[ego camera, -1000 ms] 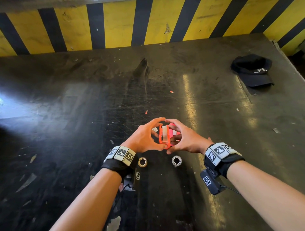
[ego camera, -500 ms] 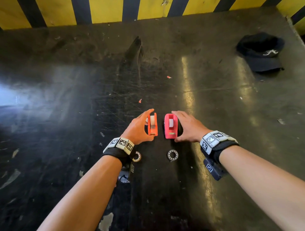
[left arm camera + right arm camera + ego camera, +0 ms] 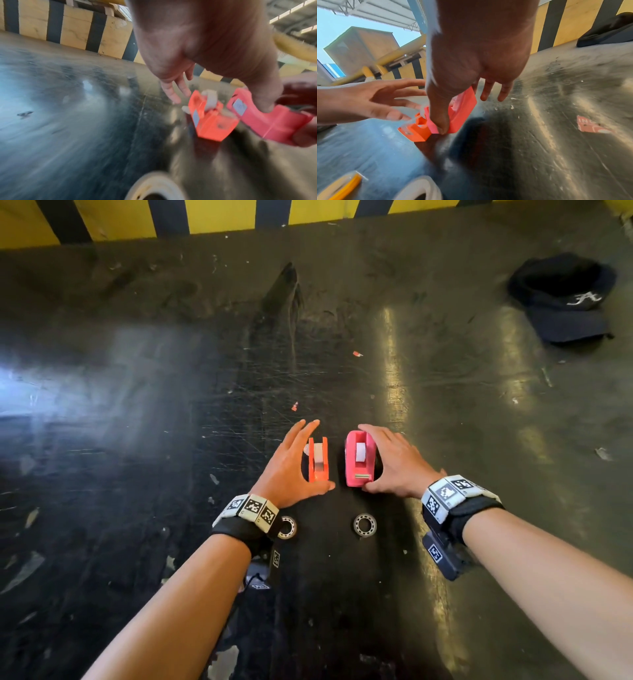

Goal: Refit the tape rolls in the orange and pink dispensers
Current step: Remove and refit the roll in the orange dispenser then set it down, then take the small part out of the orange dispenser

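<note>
The orange dispenser [image 3: 318,462] and the pink dispenser [image 3: 358,460] stand side by side on the dark table [image 3: 171,405], a small gap between them, each with a white tape roll seated in it. My left hand [image 3: 289,469] hovers just left of the orange dispenser [image 3: 212,121], fingers straight and spread, holding nothing. My right hand [image 3: 394,463] cups the pink dispenser [image 3: 464,108], thumb pressed at its near end and fingers along its right side. Two small ring-shaped rolls [image 3: 287,527] [image 3: 364,524] lie on the table near my wrists.
A dark cap [image 3: 561,299] lies at the far right of the table. A yellow and black striped wall [image 3: 219,217] bounds the far edge. Small scraps of paper [image 3: 357,354] dot the scratched surface.
The two dispensers, held together above the table a second ago, now stand apart on it. My left hand has let go of the orange one and spread its fingers.
</note>
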`<state>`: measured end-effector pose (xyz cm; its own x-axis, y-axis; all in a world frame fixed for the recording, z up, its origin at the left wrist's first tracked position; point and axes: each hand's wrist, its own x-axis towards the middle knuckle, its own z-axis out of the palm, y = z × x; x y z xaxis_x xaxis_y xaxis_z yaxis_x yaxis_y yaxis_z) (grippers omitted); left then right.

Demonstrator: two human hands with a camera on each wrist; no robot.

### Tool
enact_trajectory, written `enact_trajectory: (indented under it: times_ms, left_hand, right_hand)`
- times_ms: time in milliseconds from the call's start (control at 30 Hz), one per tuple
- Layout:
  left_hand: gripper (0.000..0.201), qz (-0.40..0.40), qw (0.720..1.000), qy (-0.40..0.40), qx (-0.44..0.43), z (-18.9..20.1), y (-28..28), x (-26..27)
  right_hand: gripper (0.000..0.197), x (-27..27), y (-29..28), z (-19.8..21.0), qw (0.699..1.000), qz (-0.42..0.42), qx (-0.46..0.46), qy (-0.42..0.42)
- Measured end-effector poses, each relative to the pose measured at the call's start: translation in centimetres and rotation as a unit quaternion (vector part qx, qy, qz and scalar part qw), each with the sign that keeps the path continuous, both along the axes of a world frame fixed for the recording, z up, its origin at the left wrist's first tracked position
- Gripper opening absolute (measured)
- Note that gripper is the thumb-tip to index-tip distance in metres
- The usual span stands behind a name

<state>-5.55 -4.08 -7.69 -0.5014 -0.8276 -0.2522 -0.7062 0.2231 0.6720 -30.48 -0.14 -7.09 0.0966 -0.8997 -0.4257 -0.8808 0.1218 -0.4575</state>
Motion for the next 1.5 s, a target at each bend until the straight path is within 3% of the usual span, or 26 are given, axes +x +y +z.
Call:
enact_trajectory:
  times_ms: [100,200,400,633,900,1133,1267,1333,1433,1500]
  left_hand:
    - [0.068,-0.001,0.997,0.019,-0.080,2.7,-0.2,-0.8]
    - [0.052,-0.038,0.992,-0.003,-0.118,4.9,-0.3,-2.0]
    - [0.052,-0.078,0.988,-0.056,-0.122,6.2,0.2,-2.7]
    - [0.049,-0.076,0.991,-0.022,-0.105,7.4,0.7,-2.4]
    - [0.039,-0.021,0.996,0.050,-0.070,8.3,-0.1,-0.6]
    - [0.044,-0.010,0.998,0.038,-0.051,7.4,-1.0,0.5]
    - [0.045,-0.007,0.998,0.039,-0.043,6.9,-1.4,0.3]
    - [0.046,-0.005,0.998,0.039,-0.039,6.8,-1.5,0.3]
    - [0.045,-0.006,0.999,0.037,-0.035,6.4,-1.6,0.2]
    - [0.044,-0.011,0.999,0.031,-0.032,6.1,-1.5,0.1]
  right_hand:
    - [0.121,0.4,0.1,1.3,1.000,0.007,-0.022,-0.021]
    - [0.117,1.1,0.6,2.6,0.998,0.011,-0.041,-0.035]
    - [0.115,2.2,1.6,4.5,0.997,0.026,-0.070,-0.038]
    - [0.115,2.6,2.3,4.9,0.998,0.020,-0.052,-0.028]
    - [0.116,1.2,-0.2,2.0,1.000,-0.009,-0.022,0.011]
    - [0.118,1.1,-1.4,-1.0,1.000,-0.030,0.008,0.002]
    - [0.134,0.8,-1.1,-1.6,0.999,-0.040,0.014,-0.019]
    - [0.116,0.9,-1.1,-0.6,0.996,-0.057,-0.035,-0.066]
    - [0.043,1.2,-1.6,1.6,0.977,-0.088,-0.118,-0.155]
    - [0.019,1.8,-1.9,3.1,0.969,-0.103,-0.099,-0.202]
